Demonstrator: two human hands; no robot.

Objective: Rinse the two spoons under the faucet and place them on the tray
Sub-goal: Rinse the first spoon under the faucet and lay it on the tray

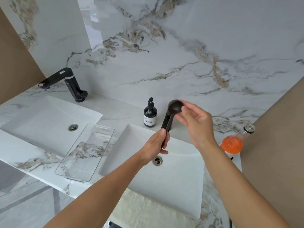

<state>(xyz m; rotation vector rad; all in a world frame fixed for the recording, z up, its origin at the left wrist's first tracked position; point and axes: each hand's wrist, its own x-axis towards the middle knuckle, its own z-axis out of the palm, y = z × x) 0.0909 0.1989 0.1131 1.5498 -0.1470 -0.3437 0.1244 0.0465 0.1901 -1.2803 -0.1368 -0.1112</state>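
Observation:
I hold one dark brown spoon (172,111) above the right sink (181,178). My left hand (154,145) grips the lower end of its handle. The bowl points up and away, and my right hand (194,119) touches it with thumb and fingers. A black faucet (166,122) stands right behind the spoon and is mostly hidden by it; no water shows. The clear tray (87,153) lies on the counter between the two sinks, with nothing on it. A second spoon is not in view.
A dark soap pump bottle (150,115) stands left of the near faucet. An orange-filled clear bottle (233,143) lies at the right counter edge. A second sink (49,122) with a black faucet (65,83) is at the left. A pale towel (148,211) hangs in front.

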